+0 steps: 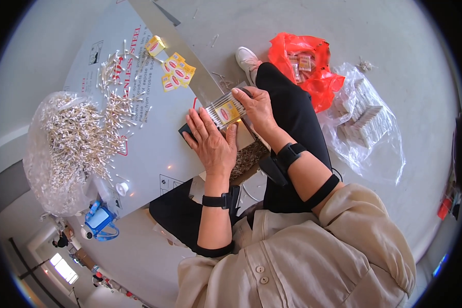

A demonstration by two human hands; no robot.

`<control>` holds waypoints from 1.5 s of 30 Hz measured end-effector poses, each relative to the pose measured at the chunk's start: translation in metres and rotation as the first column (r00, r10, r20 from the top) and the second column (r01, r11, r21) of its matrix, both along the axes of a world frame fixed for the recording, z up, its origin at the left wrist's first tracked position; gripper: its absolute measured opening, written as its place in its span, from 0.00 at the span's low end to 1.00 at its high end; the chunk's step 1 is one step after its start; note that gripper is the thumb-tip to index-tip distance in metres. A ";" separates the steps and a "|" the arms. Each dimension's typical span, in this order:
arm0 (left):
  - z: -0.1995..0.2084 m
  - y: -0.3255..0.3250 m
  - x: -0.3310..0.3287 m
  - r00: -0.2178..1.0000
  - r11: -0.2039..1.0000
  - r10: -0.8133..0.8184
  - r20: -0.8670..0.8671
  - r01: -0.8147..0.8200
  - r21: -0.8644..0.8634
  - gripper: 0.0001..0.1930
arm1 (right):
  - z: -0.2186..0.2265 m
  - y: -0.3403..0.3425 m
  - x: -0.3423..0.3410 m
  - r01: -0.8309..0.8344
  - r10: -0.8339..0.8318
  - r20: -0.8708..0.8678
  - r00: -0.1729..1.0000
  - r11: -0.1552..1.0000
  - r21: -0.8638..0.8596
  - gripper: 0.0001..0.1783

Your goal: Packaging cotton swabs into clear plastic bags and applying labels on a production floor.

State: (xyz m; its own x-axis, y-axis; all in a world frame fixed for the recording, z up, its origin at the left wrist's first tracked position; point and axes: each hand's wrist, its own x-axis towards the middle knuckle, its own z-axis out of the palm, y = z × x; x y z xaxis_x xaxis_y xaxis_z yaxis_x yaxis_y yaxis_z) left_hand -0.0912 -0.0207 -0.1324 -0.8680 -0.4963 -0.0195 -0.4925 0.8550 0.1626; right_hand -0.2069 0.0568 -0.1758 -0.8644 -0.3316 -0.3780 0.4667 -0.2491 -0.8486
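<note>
A flat clear pack of cotton swabs (224,112) with a yellow label lies at the table's right edge, between my hands. My left hand (213,141) holds its left end, with the fingers stretched along that side and the thumb at the lower edge. A black flat piece (185,132) shows partly under the left fingers. My right hand (259,109) pinches the pack's upper right end, thumb and fingers closed. Something dark shows beside the right fingertips; its kind is unclear. Yellow label cards (178,73) lie fanned out beyond, beside a stack of yellow cards (155,45).
Loose cotton swabs (119,110) spill from a big clear bag (33,154) on the left of the metal-topped table (159,149). A blue-strapped device (100,220) hangs at the near edge. On the floor, right, are a red bag (318,95) of packs and a clear bag (390,149) of packs.
</note>
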 end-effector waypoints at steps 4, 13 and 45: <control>0.002 -0.004 0.001 0.999 0.999 -0.026 0.037 0.028 -0.037 0.44 | 0.002 0.000 0.000 -0.025 0.027 -0.073 0.997 0.999 0.035 0.14; 0.002 -0.004 0.001 0.998 0.999 -0.035 0.046 0.037 -0.025 0.44 | -0.007 0.000 0.000 -0.003 0.036 -0.169 0.985 0.982 0.189 0.15; -0.004 -0.008 0.004 0.995 1.000 0.001 -0.098 0.001 0.020 0.44 | 0.013 0.042 -0.009 -0.251 0.249 0.053 0.967 0.967 0.048 0.12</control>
State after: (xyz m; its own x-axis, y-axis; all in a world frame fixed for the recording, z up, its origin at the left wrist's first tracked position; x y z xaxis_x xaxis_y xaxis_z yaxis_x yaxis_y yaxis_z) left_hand -0.0868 -0.0284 -0.1365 -0.8661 -0.4967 0.0559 -0.4734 0.8511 0.2272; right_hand -0.2155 0.0989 -0.1625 -0.7377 -0.5129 -0.4390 0.5473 -0.0736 -0.8337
